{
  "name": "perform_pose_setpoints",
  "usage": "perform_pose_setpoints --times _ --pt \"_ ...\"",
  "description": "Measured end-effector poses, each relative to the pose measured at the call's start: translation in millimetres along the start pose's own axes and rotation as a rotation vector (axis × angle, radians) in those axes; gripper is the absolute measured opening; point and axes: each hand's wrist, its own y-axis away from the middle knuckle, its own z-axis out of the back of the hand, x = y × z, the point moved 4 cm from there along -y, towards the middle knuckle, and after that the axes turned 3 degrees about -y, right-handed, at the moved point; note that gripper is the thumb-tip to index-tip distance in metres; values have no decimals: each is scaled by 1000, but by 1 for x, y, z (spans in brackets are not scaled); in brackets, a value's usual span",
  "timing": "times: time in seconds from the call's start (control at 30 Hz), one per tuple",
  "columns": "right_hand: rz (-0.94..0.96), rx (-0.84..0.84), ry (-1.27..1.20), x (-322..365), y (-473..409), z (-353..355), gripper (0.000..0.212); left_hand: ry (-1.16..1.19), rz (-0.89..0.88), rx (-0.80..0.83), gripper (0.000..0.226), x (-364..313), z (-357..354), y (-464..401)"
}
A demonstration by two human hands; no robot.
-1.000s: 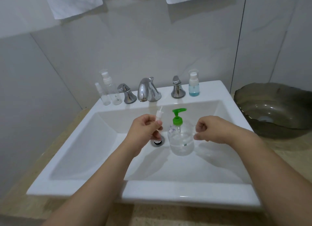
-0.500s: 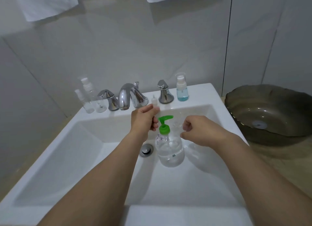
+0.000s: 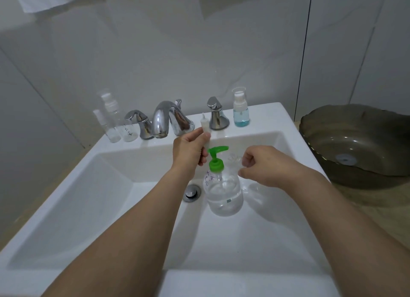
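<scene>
- Left hand [image 3: 190,151] is clenched round a small white sprayer [image 3: 205,125]. Thumb and forefinger pinch its stem, and the nozzle tip pokes straight up above the knuckles.
- Right hand [image 3: 264,166] is curled too, fingertips nipping a small clear piece [image 3: 234,158]. It could be a cap or a tiny bottle; it's too see-through to call.
- Both bits are held up over the sink [image 3: 111,154], close together but not touching, one either side of the green pump head [image 3: 216,161]. My read: they belong together, and working over the basin means any drips land in the sink.
- Between the hands stands the pump bottle [image 3: 224,194], upright on the basin floor just beside the drain [image 3: 192,192]. It's partly full of clear liquid and neither hand is on it. It's probably parked there so spills stay contained.
- Up on the back ledge is the faucet [image 3: 166,119], with a blue-liquid bottle [image 3: 240,110] to its right and two empty clear bottles [image 3: 115,123] to its left, all well clear of the hands.
- Off to the right, a brown glass bowl [image 3: 355,145] sits on the counter.
</scene>
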Motion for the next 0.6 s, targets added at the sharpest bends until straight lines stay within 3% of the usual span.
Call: perform_pose_setpoints --times 0.33,0.6 --pt "9 2 0 2 -1 -1 17 9 4 13 20 4 1 -3" --pt "-3 -7 -14 1 2 1 19 -6 43 7 49 0 13 10"
